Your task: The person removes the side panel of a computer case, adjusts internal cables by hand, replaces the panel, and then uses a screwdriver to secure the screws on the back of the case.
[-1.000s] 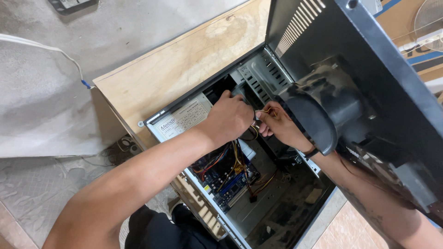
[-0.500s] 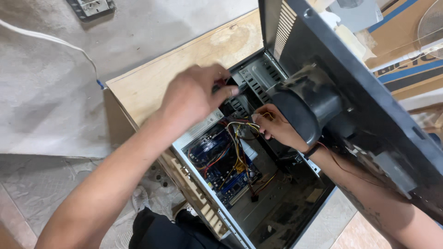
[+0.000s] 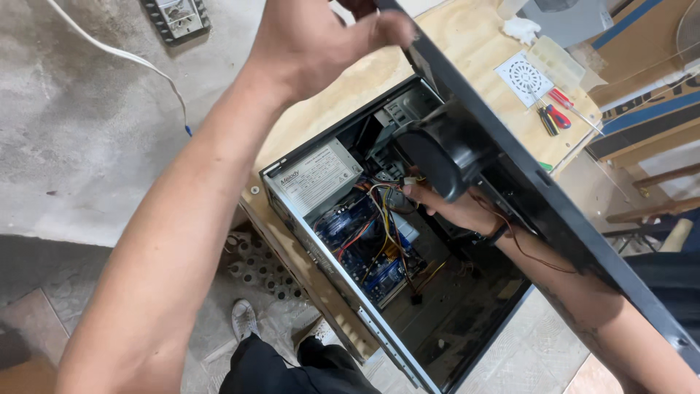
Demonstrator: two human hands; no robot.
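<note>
Gripping the top edge of the side panel (image 3: 554, 211), the left hand (image 3: 321, 36) has lifted out of the case (image 3: 328, 292), where a second ago it worked beside the right. That leaves the panel tilted over the opening and the wiring to one hand. The right hand (image 3: 452, 208) stays inside by the wire bundle (image 3: 386, 219); whether it pinches anything I cannot tell. One case sits at the bench's (image 3: 467, 51) near edge, two screwdrivers (image 3: 555, 117) at its far right corner.
</note>
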